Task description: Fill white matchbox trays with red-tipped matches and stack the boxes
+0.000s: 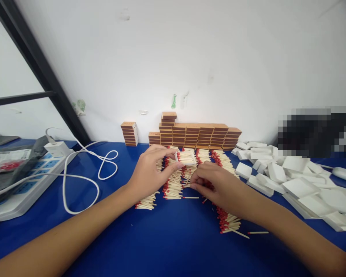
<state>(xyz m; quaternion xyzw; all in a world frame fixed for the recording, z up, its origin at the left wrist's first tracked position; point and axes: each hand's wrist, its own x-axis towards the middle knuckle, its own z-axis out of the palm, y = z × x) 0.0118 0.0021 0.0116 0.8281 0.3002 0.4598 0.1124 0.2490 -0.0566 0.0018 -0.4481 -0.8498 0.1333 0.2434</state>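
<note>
Between its thumb and fingers, my left hand [149,169] holds a small white matchbox tray [193,161] by its left end. Red-tipped matches [184,156] lie inside that tray. Just right of it and lower, my right hand [213,182] has its fingers pinched together among the loose matches; a match or two seems to be at the fingertips, partly hidden. Rows of red-headed matches [173,188] lie on the blue table [173,238] beneath both hands. A single match [258,232] lies apart at the lower right.
Brown matchboxes [193,135] are stacked along the wall, with a separate stack [129,134] to their left. Many white matchbox trays [300,177] are heaped at right. A white power strip [31,188], a plug adapter [57,148] and a looping white cable [65,184] occupy the left.
</note>
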